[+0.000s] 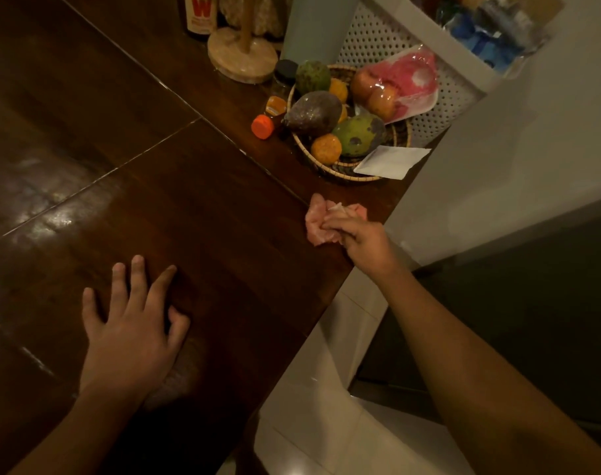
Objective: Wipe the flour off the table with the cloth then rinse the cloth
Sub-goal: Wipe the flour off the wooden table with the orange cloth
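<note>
A crumpled pink cloth (317,222) lies on the dark wooden table (189,207) close to its right edge. My right hand (362,240) grips the cloth from the right, fingers curled into its folds. My left hand (134,323) rests flat on the table nearer to me, fingers spread, holding nothing. Pale smears show on the glossy wood at the left; I cannot tell whether they are flour or glare.
A woven basket (400,133) of fruit stands just beyond the cloth, with a white packet (393,161) on its rim. Small orange-capped bottles (268,121), a wooden holder base (242,56) and a labelled bottle (199,15) stand further back. Pale floor tiles (326,423) lie right of the table.
</note>
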